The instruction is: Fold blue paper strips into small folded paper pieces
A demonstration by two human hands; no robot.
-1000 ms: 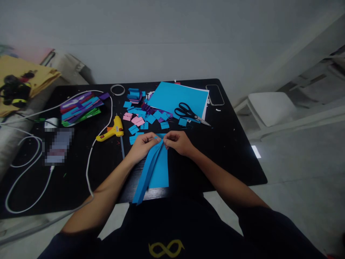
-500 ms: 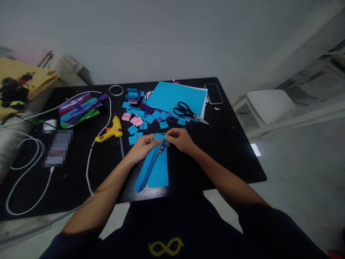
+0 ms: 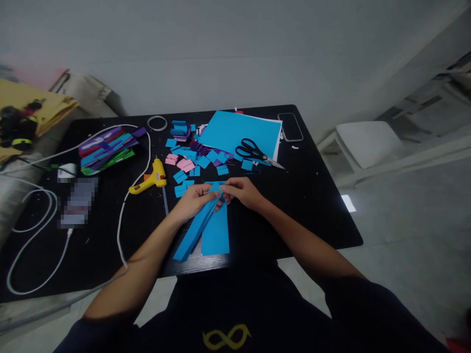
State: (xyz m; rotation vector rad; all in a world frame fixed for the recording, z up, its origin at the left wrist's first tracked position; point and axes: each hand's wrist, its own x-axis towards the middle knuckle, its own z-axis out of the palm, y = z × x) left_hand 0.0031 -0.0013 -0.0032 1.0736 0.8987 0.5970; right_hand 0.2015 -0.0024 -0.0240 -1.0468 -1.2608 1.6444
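A folded blue paper strip (image 3: 194,231) slants down and to the left between my hands. My left hand (image 3: 196,200) is closed on its upper part, thumb on top. The fingertips of my right hand (image 3: 241,191) pinch the strip's top end, close to my left fingers. Beneath the strip, a flat blue paper piece (image 3: 216,235) lies on the black table near its front edge. Small folded blue pieces (image 3: 202,162) and a few pink ones (image 3: 186,165) are scattered just beyond my hands.
Black-handled scissors (image 3: 253,151) rest on a large blue sheet (image 3: 239,130). A yellow glue gun (image 3: 152,179) lies left of my hands, its white cable (image 3: 120,220) looping past my left forearm. Colored paper bundles (image 3: 106,149), a blurred-out device (image 3: 79,201) and a phone-shaped outline (image 3: 290,127) are also there.
The strip's lower end has swung left and its folded side has turned more toward the camera. My right fingers have moved slightly left, closer to my left hand.
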